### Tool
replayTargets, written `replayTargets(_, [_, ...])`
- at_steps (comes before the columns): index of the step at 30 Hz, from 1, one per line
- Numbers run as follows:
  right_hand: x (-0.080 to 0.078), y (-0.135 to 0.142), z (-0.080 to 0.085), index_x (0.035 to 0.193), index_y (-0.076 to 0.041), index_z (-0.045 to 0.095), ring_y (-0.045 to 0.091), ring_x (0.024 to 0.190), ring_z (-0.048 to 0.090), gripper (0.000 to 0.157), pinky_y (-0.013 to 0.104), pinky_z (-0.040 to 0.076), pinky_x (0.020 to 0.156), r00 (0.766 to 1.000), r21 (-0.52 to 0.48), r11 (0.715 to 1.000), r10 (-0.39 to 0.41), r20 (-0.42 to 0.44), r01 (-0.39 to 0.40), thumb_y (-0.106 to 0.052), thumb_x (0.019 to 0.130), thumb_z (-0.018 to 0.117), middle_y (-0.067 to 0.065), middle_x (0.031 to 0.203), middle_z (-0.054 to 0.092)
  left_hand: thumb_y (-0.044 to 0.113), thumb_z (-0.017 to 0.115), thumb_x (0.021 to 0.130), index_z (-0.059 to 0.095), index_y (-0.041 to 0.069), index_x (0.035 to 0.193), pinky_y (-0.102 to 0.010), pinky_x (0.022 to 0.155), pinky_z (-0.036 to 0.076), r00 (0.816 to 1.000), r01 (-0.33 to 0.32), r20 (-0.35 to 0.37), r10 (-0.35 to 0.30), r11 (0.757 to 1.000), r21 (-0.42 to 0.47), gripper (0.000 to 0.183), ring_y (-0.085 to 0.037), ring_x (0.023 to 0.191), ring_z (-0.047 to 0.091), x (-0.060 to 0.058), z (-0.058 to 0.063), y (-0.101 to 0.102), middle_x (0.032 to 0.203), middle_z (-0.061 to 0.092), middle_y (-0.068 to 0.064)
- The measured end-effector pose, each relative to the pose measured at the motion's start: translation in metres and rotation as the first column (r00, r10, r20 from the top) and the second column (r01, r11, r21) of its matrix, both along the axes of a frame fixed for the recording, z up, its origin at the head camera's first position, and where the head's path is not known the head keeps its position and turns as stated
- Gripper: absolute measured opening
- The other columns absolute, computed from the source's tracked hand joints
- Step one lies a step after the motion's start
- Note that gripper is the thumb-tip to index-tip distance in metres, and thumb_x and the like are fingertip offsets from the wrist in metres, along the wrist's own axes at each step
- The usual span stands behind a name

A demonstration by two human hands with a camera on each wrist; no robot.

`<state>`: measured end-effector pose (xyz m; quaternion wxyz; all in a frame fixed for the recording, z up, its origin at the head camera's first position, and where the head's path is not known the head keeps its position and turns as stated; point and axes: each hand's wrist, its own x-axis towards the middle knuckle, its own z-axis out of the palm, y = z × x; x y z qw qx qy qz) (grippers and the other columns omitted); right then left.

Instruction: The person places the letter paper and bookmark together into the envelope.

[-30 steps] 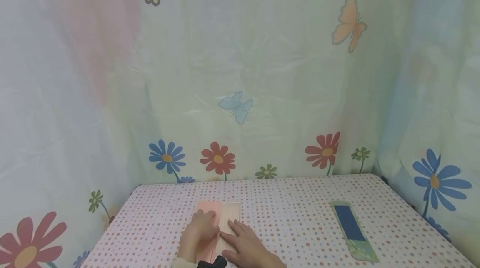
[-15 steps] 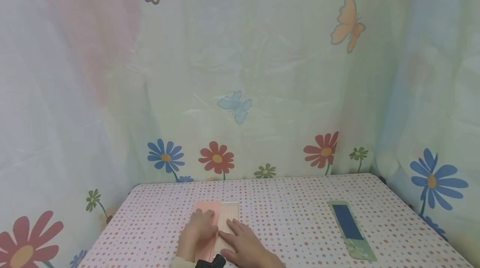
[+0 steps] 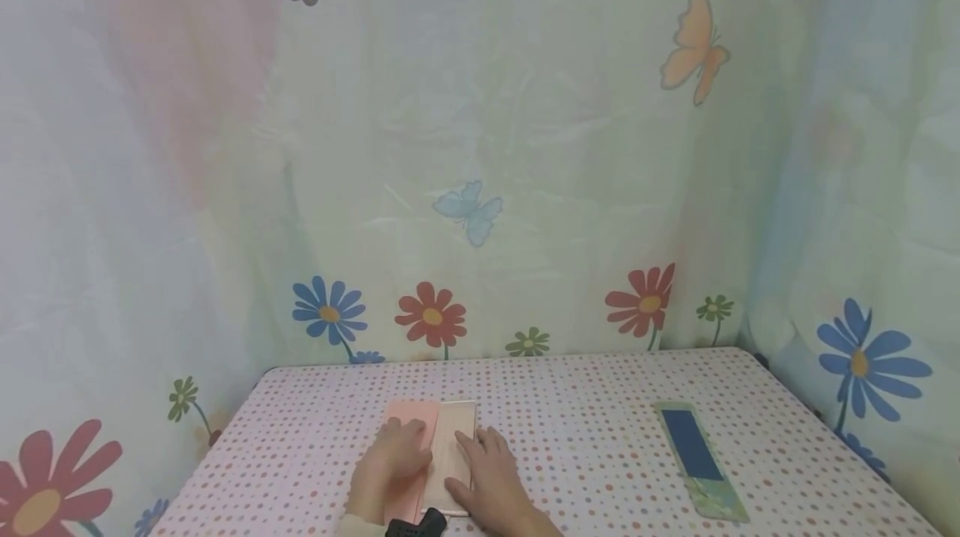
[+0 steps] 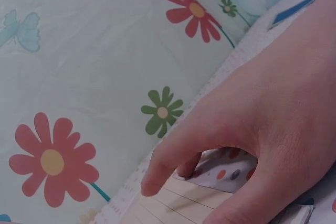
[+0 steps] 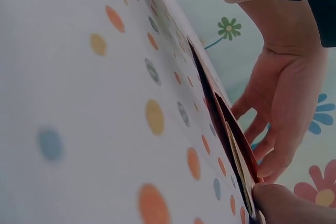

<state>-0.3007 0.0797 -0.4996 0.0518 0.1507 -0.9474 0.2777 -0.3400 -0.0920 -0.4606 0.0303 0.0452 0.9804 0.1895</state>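
A slim notebook lies spread on the table in the head view, with a pink side on the left and a cream page on the right. My left hand rests on the pink side, fingertips down near the fold. My right hand lies at the page's right edge, thumb and index finger over the paper. In the left wrist view ruled lines show on the cream page under that hand's fingers. From the right wrist view the left hand reaches down to the notebook's thin dark edge.
To the right on the dotted table lies a long green floral piece with a dark blue panel. A curtain with flowers and butterflies hangs behind and at both sides. A black device sits at the left wrist.
My right hand has shifted from lying spread across the cream page to its right edge, with its other fingers now beyond that edge. The left hand stays on the pink side.
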Motion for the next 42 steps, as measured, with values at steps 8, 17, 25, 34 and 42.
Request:
replayTargets(8, [-0.0004, -0.0017, 0.0028, 0.128, -0.02, 0.058, 0.033, 0.12, 0.044, 0.062, 0.061, 0.034, 0.099, 0.994, 0.005, 0.994, -0.105, -0.025, 0.106, -0.047, 0.074, 0.073, 0.012, 0.129, 0.05, 0.024, 0.062, 0.08, 0.059, 0.009, 0.124, -0.063, 0.096, 0.042, 1.0, 0.001, -0.001, -0.001, 1.0, 0.002, 0.046, -0.041, 0.118, 0.05, 0.0025, 0.0023, 0.0028, 0.123, 0.053, -0.022])
replayTargets(17, [-0.0058, -0.0009, -0.0015, 0.123, -0.022, 0.06, 0.014, 0.086, 0.056, 0.053, 0.043, 0.046, 0.08, 0.981, -0.171, 0.966, -0.195, -0.004, 0.192, -0.027, 0.073, 0.075, -0.006, 0.091, 0.062, 0.024, 0.063, 0.081, 0.06, 0.006, 0.122, -0.061, 0.097, 0.042, 1.0, 0.021, -0.013, -0.021, 1.0, -0.02, 0.045, -0.041, 0.115, 0.051, 0.0054, 0.0057, 0.005, 0.119, 0.055, -0.022])
replayTargets(25, [-0.0054, 0.0037, 0.0013, 0.121, -0.011, 0.062, 0.004, 0.063, 0.053, 0.039, 0.017, 0.048, 0.051, 0.98, -0.503, 0.843, -0.192, 0.053, 0.192, -0.014, 0.082, 0.066, 0.001, 0.089, 0.062, 0.025, 0.063, 0.08, 0.059, 0.007, 0.123, -0.063, 0.097, 0.041, 1.0, 0.007, 0.015, -0.007, 1.0, -0.001, 0.046, -0.043, 0.118, 0.049, 0.0045, 0.0071, 0.006, 0.122, 0.052, -0.023])
replayTargets(34, [-0.0056, 0.0041, 0.0042, 0.126, -0.006, 0.059, 0.007, 0.061, 0.058, 0.045, 0.017, 0.05, 0.051, 0.99, -0.555, 0.819, -0.107, 0.096, 0.143, -0.019, 0.084, 0.066, 0.006, 0.092, 0.067, 0.038, 0.064, 0.083, 0.059, 0.011, 0.124, -0.064, 0.096, 0.041, 1.0, -0.01, -0.017, 0.01, 1.0, 0.009, 0.05, -0.044, 0.122, 0.047, 0.0041, 0.0047, 0.0051, 0.125, 0.052, -0.023])
replayTargets(42, [-0.0049, 0.0013, 0.0047, 0.132, -0.002, 0.054, 0.003, 0.058, 0.056, 0.052, 0.016, 0.046, 0.05, 0.992, -0.48, 0.868, -0.108, 0.065, 0.126, -0.023, 0.086, 0.064, 0.005, 0.09, 0.068, 0.031, 0.064, 0.083, 0.058, 0.01, 0.126, -0.064, 0.098, 0.04, 1.0, -0.019, -0.012, 0.019, 1.0, 0.006, 0.049, -0.044, 0.123, 0.047, 0.0031, 0.0034, 0.0021, 0.125, 0.052, -0.023])
